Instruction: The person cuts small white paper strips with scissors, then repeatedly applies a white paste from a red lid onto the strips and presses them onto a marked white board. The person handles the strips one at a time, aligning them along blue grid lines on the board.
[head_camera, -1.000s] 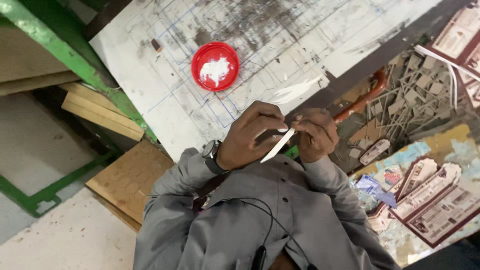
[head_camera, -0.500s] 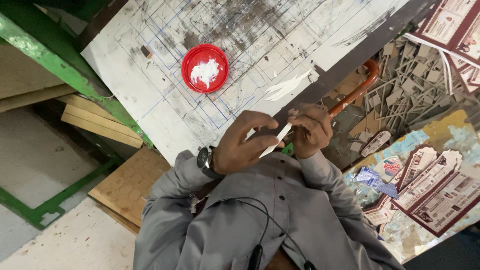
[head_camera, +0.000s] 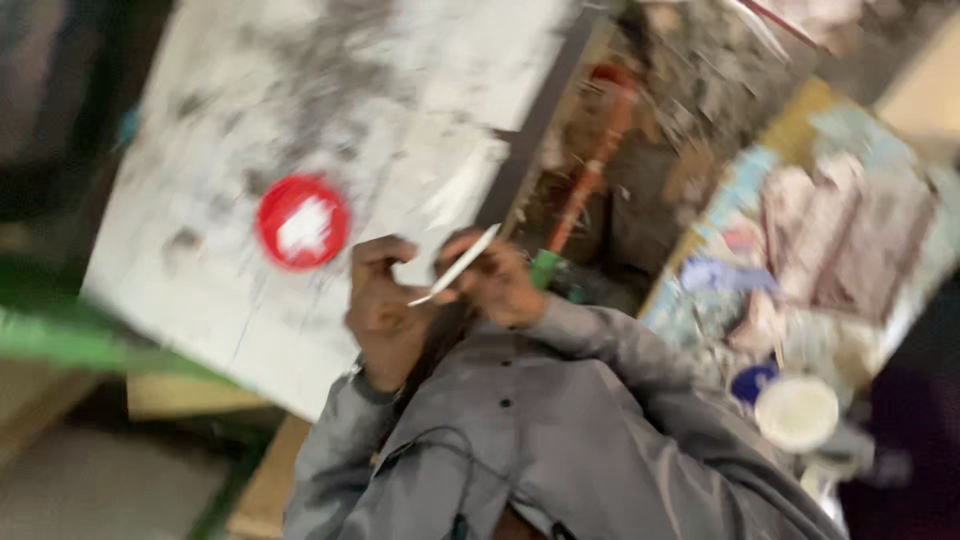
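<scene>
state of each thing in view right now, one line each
left hand: raised at chest, fingers curled, touching the near end of the white strip
right hand: fingers closed on the white strip
white strip: thin, tilted, held between both hands above the board
red lid: lying flat on the white board, white stuff inside
white board: flat, smeared with grey marks
white cup: upright, open, contents too blurred to tell

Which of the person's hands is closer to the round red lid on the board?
The left hand. It sits just right of and below the red lid. The right hand is farther right, past the thin white strip both hands pinch.
</scene>
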